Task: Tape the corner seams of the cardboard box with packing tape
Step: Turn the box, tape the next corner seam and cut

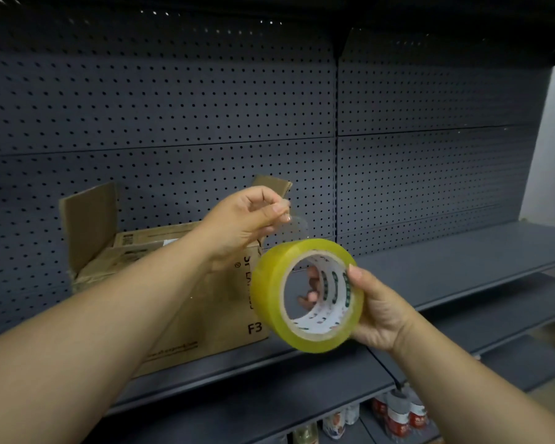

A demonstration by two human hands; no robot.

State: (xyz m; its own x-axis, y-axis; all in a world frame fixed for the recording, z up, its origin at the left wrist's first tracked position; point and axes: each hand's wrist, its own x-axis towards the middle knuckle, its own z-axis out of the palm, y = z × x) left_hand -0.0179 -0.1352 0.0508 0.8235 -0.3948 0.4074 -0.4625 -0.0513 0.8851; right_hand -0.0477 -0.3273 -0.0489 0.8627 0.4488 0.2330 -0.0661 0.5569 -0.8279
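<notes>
A brown cardboard box (202,318) stands on the dark shelf with its top flaps up. In front of its right corner my right hand (378,312) grips a yellowish roll of clear packing tape (306,294), fingers through the white core. My left hand (247,221) is above the roll and pinches the free end of the tape (293,224), a short clear strip pulled up from the roll. My left forearm crosses in front of the box and hides part of its front face.
The grey metal shelf (455,261) runs right from the box, backed by a dark pegboard wall (173,123). Lower shelves step out at the right. Bottles and packaged goods (394,411) sit on a shelf below.
</notes>
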